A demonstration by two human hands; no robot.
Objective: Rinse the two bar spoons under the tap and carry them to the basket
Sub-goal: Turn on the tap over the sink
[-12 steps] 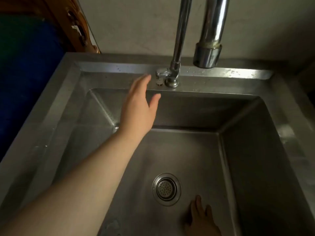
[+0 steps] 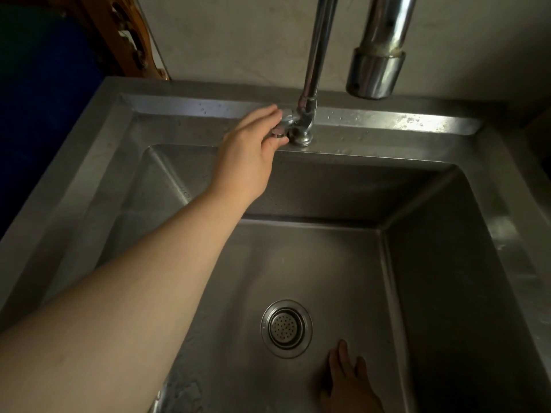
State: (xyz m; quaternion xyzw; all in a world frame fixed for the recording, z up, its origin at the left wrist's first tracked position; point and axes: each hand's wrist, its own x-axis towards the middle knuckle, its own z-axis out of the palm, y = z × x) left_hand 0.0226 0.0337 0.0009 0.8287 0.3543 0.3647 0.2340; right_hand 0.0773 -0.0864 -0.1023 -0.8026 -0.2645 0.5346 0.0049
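Note:
My left hand [image 2: 250,153] reaches across the steel sink [image 2: 328,120] to the back rim, where its fingers and thumb close around the small tap handle [image 2: 283,128] at the foot of the tap pipe [image 2: 316,55]. The tap's spout [image 2: 375,73] hangs over the basin with no water running. Low in the basin, my right hand [image 2: 348,383] is only partly in view at the bottom edge; its fingers point up and whatever it may hold is hidden. No bar spoons and no basket are in view.
A round strainer drain [image 2: 286,328] sits in the basin floor, just left of my right hand. A carved wooden piece [image 2: 128,40] leans against the wall at the back left. A dark blue surface [image 2: 38,114] lies left of the sink.
My left hand has moved forward and right, from open above the basin's back wall to gripping the tap handle. My right hand has stayed put.

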